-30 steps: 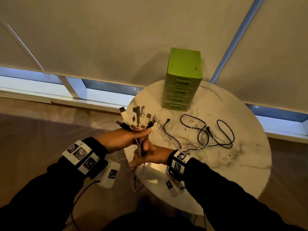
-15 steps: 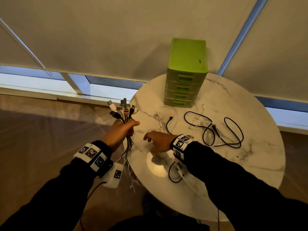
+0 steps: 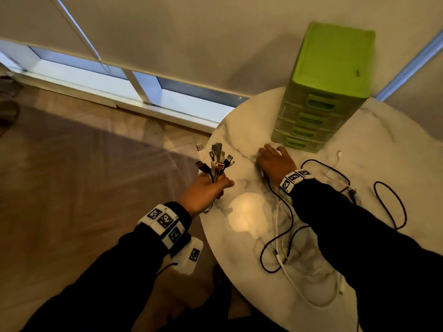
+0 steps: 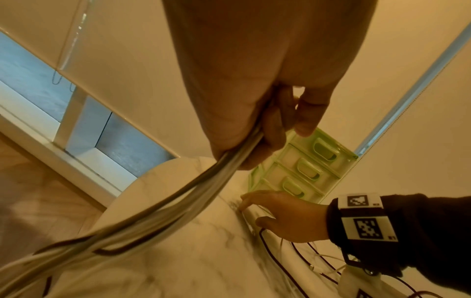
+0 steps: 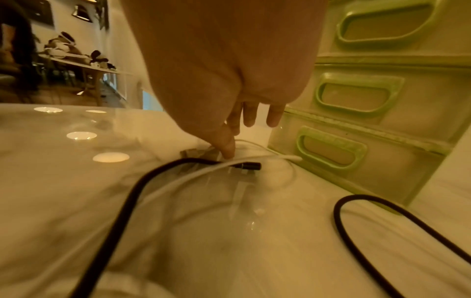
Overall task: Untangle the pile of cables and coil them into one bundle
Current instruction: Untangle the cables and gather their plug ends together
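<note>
My left hand (image 3: 206, 190) grips a bundle of cables (image 3: 215, 161) at the table's left edge, plug ends fanned upward; in the left wrist view the cords (image 4: 163, 207) trail down from the fist (image 4: 257, 129). My right hand (image 3: 273, 159) reaches over the marble table (image 3: 239, 130) just in front of the green drawers, fingers extended down, thumb tip (image 5: 226, 149) touching the surface by a white cable (image 5: 198, 173) and a black cable's plug (image 5: 251, 166). More black cable (image 3: 388, 207) and white cable (image 3: 294, 283) lie loose on the table.
A green plastic drawer unit (image 3: 328, 87) stands at the back of the round table, close to my right hand. The table's left edge drops to a wooden floor (image 3: 72, 176). Roller blinds and a low window run behind.
My right hand let go of the bundle and moved forward across the table to the cable ends by the drawers. The left hand kept its grip and shifted left.
</note>
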